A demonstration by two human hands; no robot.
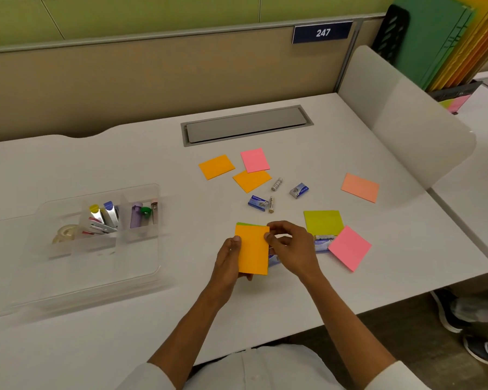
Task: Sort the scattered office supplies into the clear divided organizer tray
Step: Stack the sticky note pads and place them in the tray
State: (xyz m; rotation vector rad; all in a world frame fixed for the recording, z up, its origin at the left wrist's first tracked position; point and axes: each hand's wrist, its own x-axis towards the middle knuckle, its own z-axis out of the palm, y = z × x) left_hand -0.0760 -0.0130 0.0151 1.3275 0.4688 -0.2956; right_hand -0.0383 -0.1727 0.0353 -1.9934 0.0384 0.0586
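White desk [96, 347]; both hands hold orange pad [252, 250].

A dark blue plate [322, 32] on the partition behind the desk read "247" in white figures. That was the one thing I could read clearly. A small white stick [271, 204] lying among the scattered notes carried a line of dark lettering along its side, too small to make out. The little blue boxes [257, 203] beside it bore print and a picture on their faces, but that was blurred as well. A second white stick [277, 184] farther back showed only faint marks.
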